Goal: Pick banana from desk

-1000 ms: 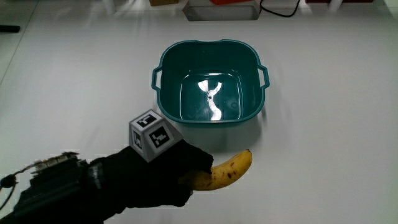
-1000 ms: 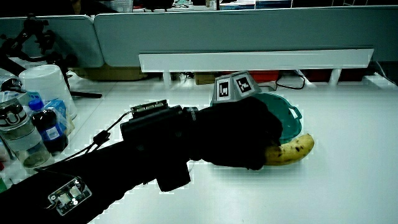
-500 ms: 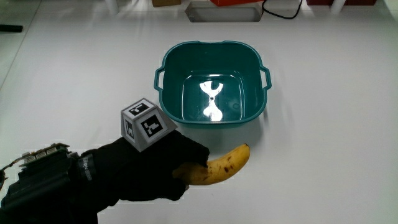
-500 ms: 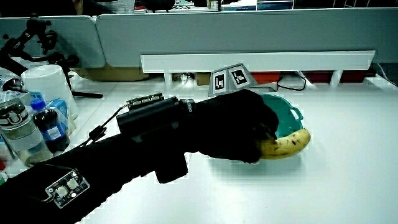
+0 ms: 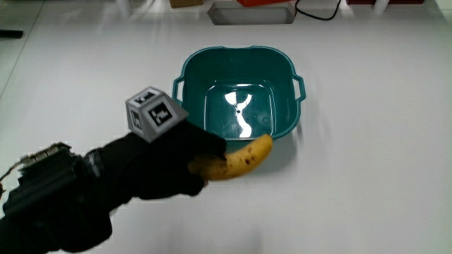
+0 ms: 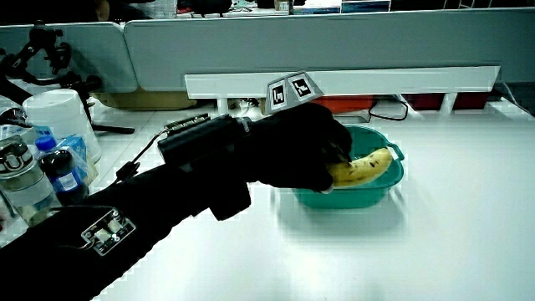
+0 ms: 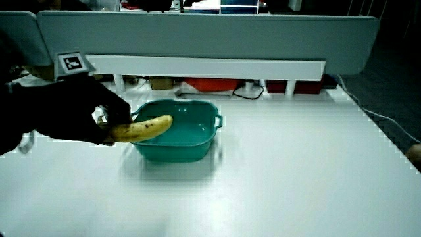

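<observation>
White desk surface (image 5: 367, 176) carries a teal basin (image 5: 240, 88), the reference landmark. Clear of the desk, the banana (image 5: 236, 159) is held by the hand (image 5: 166, 166), whose fingers clamp one end; the free end projects over the basin rim nearest the person (both side views show it level with that rim). An end grip probably leaves the fruit's length visible and unbruised. Bottles (image 6: 38, 171) stand well apart from the basin.

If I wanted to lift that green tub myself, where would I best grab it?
Probably by the small loop handles on two facing sides of the teal tub. One handle is free; the hand holding the banana is close to the other. Come down from above and hook fingers under each loop, since the walls look smooth and sloped.
</observation>
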